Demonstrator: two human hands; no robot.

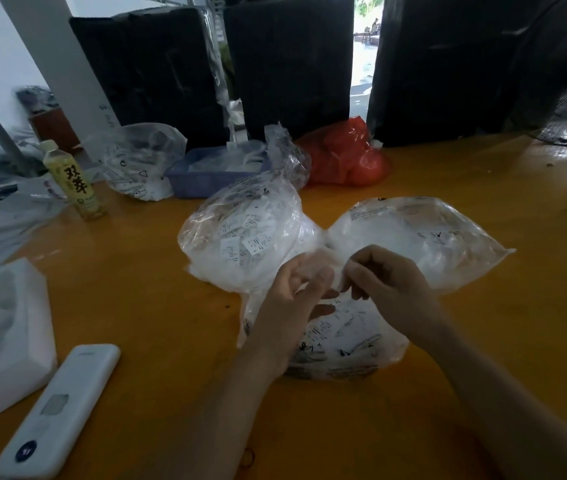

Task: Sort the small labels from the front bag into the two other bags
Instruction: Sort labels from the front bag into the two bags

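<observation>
Glossy orange-yellow tabletop (119, 289) runs back to tall black blocks standing against a bright doorway. Nearest the person lies the clear plastic front bag of small white printed labels (348, 344), flat on the table, with both hands above its far edge. Behind it sit the two other bags: a bulging clear bag packed with white labels (240, 233) on the left and a flatter, puffed clear bag (420, 237) on the right, the two touching where they meet. The left hand (292, 299) is loosely spread, palm turned inward, fingers curved toward the right hand. The right hand (382, 278) has its fingers curled with thumb and fingertips drawn together in a pinch (what they pinch is too blurred to tell). Farther back are a blue plastic tray (202, 181), a red plastic bag (344, 154) and another crumpled clear bag (140, 161); a yellow-green drink bottle (74, 181) stands at left, and a white oblong remote-like device (57, 410) lies at the near left.
</observation>
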